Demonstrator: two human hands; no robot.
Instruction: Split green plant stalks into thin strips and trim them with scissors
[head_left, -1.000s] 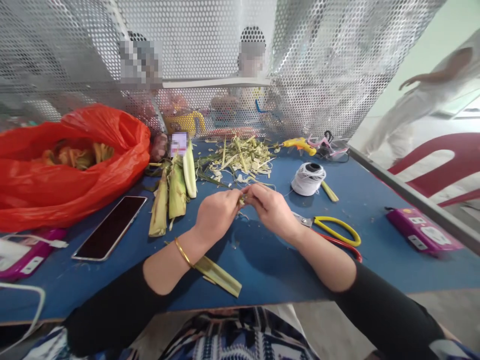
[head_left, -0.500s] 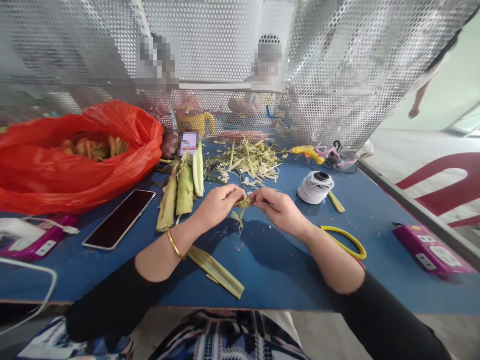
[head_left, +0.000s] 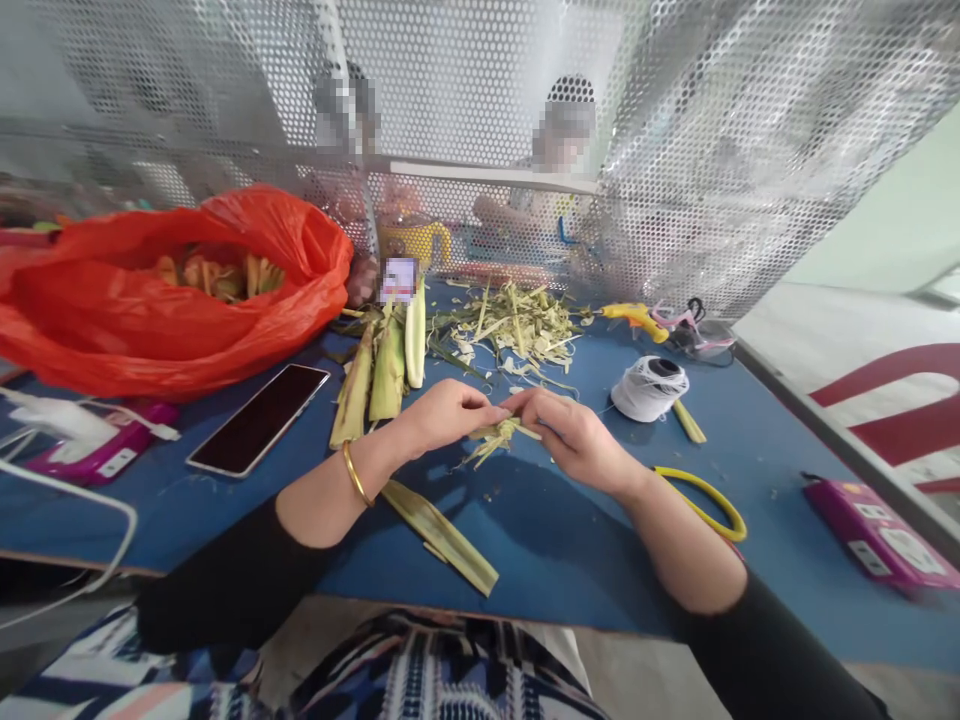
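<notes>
Above the middle of the blue table, my left hand (head_left: 450, 415) and my right hand (head_left: 568, 432) meet at the fingertips, both closed in a pinch. Between them is a small bundle of pale green plant strips (head_left: 495, 438), with frayed ends hanging below the fingers. My fingers hide part of the bundle. A loose, broad leaf strip (head_left: 442, 540) lies in front of my left wrist. Beyond my left hand lie longer husk-like pieces (head_left: 388, 370). A white thread spool (head_left: 649, 388) stands beyond my right hand.
A heap of shredded strips (head_left: 521, 325) lies at the back. Left are a red plastic bag (head_left: 187, 350), a phone (head_left: 259, 420) and a purple power strip (head_left: 112, 460). Right are a yellow loop handle (head_left: 739, 525), yellow glue gun (head_left: 637, 320) and another purple power strip (head_left: 877, 530). A perforated screen (head_left: 480, 100) stands behind.
The view has shifted slightly. My hands have drawn together until the fingertips meet, and the bundle has turned, with more frayed strips now showing below them.
</notes>
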